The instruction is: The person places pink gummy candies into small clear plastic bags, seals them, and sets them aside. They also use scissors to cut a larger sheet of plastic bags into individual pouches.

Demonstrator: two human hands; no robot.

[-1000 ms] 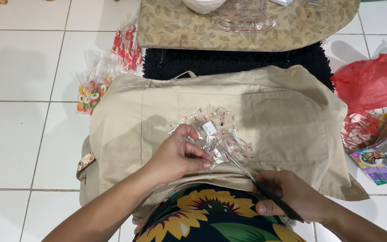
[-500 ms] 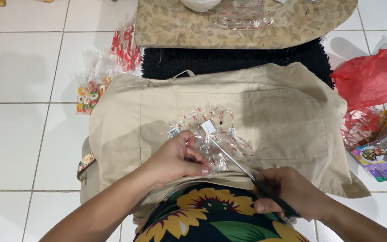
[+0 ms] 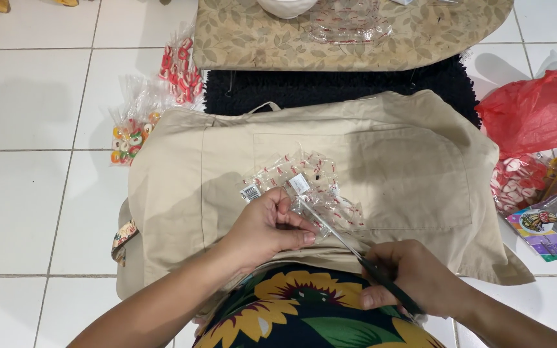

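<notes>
Now, beige apron (image 3: 407, 161) spread over my lap. Clear candy bag (image 3: 304, 193) lies mid-apron, small red-white sweets inside. My left hand (image 3: 265, 229) pinches bag's near edge. My right hand (image 3: 414, 277) closed round black scissors (image 3: 356, 251), blades at bag just right of left fingers.

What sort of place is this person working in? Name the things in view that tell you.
Probably a home, with the person sitting on a white tiled floor. A beige cloth is spread out as a work surface, a black rug lies beyond it, and candy bags sit loose on the tiles.
</notes>
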